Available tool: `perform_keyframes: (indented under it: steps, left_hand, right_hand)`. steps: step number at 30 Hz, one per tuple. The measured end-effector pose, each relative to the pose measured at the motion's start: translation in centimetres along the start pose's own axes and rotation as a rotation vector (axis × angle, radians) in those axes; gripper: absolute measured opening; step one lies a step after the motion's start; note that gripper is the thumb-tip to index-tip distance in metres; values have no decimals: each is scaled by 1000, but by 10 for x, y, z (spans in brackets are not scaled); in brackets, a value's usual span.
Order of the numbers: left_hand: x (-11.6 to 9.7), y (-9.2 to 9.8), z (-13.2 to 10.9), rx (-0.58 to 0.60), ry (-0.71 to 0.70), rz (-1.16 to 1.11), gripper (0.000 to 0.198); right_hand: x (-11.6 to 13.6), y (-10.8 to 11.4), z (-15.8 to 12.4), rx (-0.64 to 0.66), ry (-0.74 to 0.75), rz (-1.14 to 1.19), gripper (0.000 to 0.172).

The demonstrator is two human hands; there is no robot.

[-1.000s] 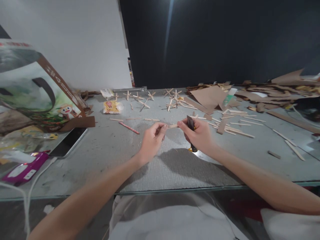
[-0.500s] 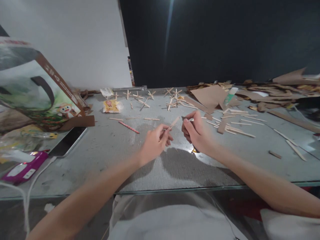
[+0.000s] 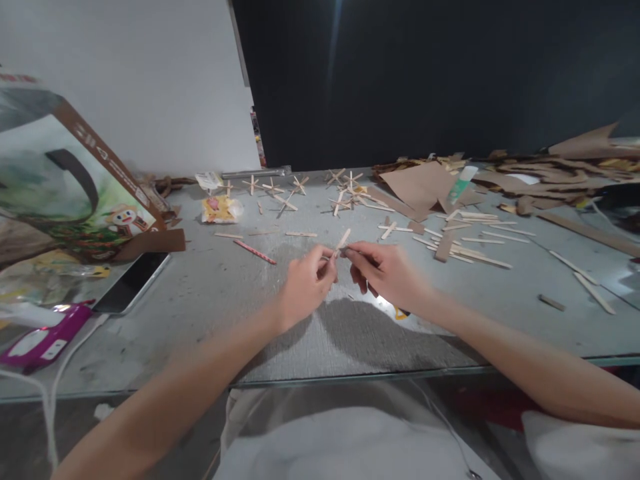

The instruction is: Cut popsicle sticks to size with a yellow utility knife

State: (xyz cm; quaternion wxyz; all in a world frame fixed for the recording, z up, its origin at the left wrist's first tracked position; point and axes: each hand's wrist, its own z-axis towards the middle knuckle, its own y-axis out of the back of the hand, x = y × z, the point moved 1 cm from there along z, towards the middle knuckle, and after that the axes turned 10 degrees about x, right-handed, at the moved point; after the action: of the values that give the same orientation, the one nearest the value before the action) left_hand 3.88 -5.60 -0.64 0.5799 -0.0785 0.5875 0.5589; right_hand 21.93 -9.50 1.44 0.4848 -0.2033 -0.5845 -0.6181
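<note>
Head view: left hand (image 3: 309,283) pinches 1 wooden stick (image 3: 344,237).

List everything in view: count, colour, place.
Table: 1, grey, across view
Held stick: 1, pale, centre
Tool: 1, black-yellow, mostly hidden, centre
Loose sticks: many, pale, mostly right
Crossed sticks: several, pale, back
Striped stick: 1, red-white, centre-left
Packet: 1, yellow, back left
Phone: 1, dark screen, left
Device: 1, purple, left
Cables: some, white, left
Package: 1, green-brown, left
Cardboard: several, brown, back right
Tube: 1, green-white, back right
Panel: 1, dark, background right
Wall: 1, white, background left
Left hand: 1, bare, centre
Right hand: 1, bare, centre
</note>
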Motion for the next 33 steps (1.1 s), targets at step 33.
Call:
perform_keyframes:
  steps: [33]
  left_hand:
    - [4,-6,2,48,109,150,17]
  right_hand:
    - [-1,-4,8,103,-182,363,29]
